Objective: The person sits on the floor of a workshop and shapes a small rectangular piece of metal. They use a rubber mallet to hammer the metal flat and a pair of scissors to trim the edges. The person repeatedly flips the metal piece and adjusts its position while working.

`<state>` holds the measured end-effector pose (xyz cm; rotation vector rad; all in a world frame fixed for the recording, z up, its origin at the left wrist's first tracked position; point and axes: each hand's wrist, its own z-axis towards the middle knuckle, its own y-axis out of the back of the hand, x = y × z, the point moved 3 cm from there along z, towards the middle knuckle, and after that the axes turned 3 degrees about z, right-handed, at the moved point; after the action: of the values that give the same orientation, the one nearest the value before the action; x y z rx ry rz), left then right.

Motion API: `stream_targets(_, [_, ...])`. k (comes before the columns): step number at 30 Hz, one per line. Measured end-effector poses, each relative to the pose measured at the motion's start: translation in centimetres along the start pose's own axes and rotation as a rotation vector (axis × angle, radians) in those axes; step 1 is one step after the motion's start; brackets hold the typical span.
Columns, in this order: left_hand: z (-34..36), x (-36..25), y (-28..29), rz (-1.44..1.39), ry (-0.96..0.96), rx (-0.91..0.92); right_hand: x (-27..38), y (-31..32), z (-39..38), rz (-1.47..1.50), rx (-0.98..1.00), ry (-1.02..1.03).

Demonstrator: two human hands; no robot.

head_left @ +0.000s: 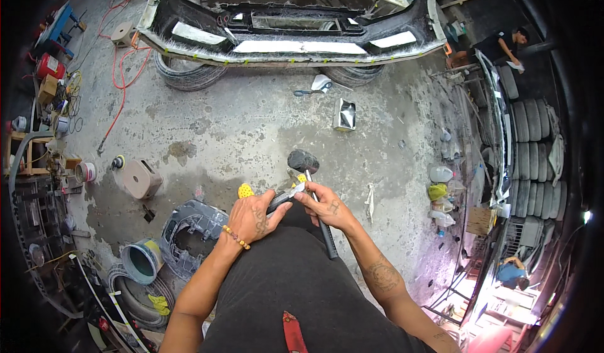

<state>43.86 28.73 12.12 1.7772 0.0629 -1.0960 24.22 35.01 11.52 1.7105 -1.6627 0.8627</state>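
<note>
My left hand point(253, 216) is closed around the dark handle of a small hand tool point(282, 200), held in front of my waist. The tool's pale, shiny end points up to the right; its exact kind is unclear. The fingertips of my right hand point(327, 207) pinch at that pale end. A mallet point(324, 233) with a black handle also rests in my right hand, its grip hanging down against my dark shirt. The mallet's dark, rounded head point(303, 161) is at the top, above the floor. Yellow dotted shoes point(246, 191) show partly beyond my hands.
Ahead, a car bumper point(299, 48) with white patches lies on tyres point(189, 73). Scissors point(312, 92) and an open box point(345, 115) sit on the concrete floor. Leftward are a stool point(141, 179), a bucket point(141, 262) and a grey plastic part point(192, 233). Two people are at the right.
</note>
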Motion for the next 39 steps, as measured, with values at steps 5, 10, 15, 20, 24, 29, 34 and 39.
stream_targets(5, [1.7,-0.3,0.0,-0.017,-0.036,0.016,0.6,1.0,0.1,-0.003,-0.038,0.003])
stream_targets(10, [2.3,-0.9,-0.4,-0.025,-0.041,-0.019,0.9,1.9,-0.2,-0.078,-0.097,0.006])
stream_targets(15, [2.6,-1.3,-0.8,0.029,-0.063,-0.031,0.4,1.8,-0.6,-0.01,-0.165,-0.006])
stream_targets(20, [2.7,-1.9,-1.1,0.08,-0.06,-0.034,-0.2,1.8,-1.2,0.046,-0.204,-0.082])
stream_targets(24, [2.8,-2.2,-1.2,0.101,-0.057,-0.056,-0.1,1.5,-1.2,0.082,-0.22,-0.084])
stream_targets(29, [2.9,-1.6,-1.6,0.08,-0.045,-0.028,-0.2,2.0,-1.0,-0.037,-0.206,-0.081])
stream_targets(34, [3.2,-1.0,-2.0,0.076,-0.022,0.026,-1.6,3.2,0.2,-0.126,-0.124,-0.089])
stream_targets(39, [4.5,5.6,0.0,0.164,0.177,-0.242,-4.4,4.5,-0.6,-0.145,-0.124,-0.181])
